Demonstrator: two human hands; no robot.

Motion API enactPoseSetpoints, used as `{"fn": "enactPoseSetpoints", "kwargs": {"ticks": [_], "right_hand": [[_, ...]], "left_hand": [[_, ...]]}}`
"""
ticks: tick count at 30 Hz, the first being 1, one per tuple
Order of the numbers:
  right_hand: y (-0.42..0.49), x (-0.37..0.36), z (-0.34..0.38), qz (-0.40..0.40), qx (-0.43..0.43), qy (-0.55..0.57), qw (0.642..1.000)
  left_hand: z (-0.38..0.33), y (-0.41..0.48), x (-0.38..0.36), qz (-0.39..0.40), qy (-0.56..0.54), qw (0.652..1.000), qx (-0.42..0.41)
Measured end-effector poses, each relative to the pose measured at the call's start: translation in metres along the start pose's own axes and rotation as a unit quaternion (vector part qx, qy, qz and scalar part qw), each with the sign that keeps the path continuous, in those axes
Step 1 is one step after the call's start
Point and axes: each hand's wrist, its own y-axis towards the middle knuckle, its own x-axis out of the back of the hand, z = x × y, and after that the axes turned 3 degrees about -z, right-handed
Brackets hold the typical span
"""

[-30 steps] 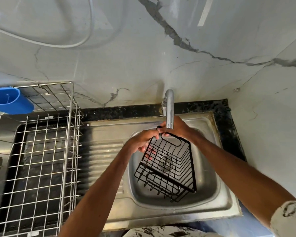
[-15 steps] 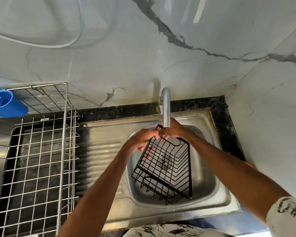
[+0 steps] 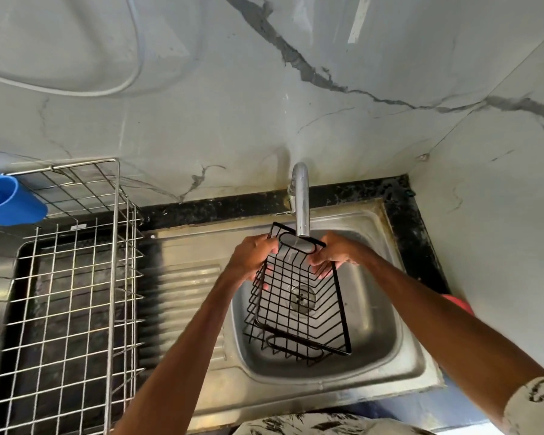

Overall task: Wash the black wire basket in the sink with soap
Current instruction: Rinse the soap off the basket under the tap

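Note:
The black wire basket [image 3: 299,296] hangs tilted over the steel sink [image 3: 377,337], its upper end right under the chrome tap [image 3: 301,202]. My left hand [image 3: 253,257] grips the basket's upper left edge. At the upper right edge my right hand [image 3: 330,255] holds it, fingers curled through the wires. The lower end of the basket dips into the sink bowl above the drain [image 3: 300,298]. No running water can be made out, and no soap is in view.
A steel wire dish rack [image 3: 73,302] stands on the left with a blue plastic cup holder [image 3: 10,200] hooked on its back corner. The ribbed drainboard [image 3: 182,296] lies between rack and bowl. Marble walls close in behind and right. A red object [image 3: 459,304] peeks out behind my right forearm.
Both hands have spread apart along the basket's top edge and turned it more upright under the tap. The basket's upper end has risen slightly.

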Motion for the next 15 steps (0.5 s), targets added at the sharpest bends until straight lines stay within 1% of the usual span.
{"fn": "enactPoseSetpoints", "kwargs": {"ticks": [2, 4, 7, 8, 9, 11, 15], "right_hand": [[-0.001, -0.001, 0.005, -0.002, -0.005, 0.021, 1.000], [-0.003, 0.001, 0.015, 0.012, 0.004, 0.041, 0.999], [-0.006, 0.005, 0.034, 0.089, 0.027, 0.054, 0.994], [-0.008, 0.006, 0.041, 0.112, 0.033, 0.060, 0.991], [-0.009, 0.008, 0.046, 0.117, 0.042, 0.058, 0.991], [-0.007, 0.010, 0.056, 0.090, 0.060, 0.039, 0.993], [-0.001, 0.012, 0.069, 0.066, 0.089, -0.002, 0.994]], "left_hand": [[0.002, -0.008, -0.003, -0.028, 0.037, 0.999, -0.024], [0.006, -0.016, -0.004, -0.044, 0.087, 0.995, -0.024], [0.008, -0.022, 0.003, -0.048, 0.118, 0.992, 0.006], [0.011, -0.021, 0.006, -0.041, 0.106, 0.993, 0.012], [0.013, -0.020, 0.008, -0.030, 0.078, 0.996, 0.026], [0.011, -0.021, 0.011, -0.008, 0.014, 0.998, 0.052], [0.002, -0.023, 0.008, 0.010, -0.081, 0.995, 0.062]]}}
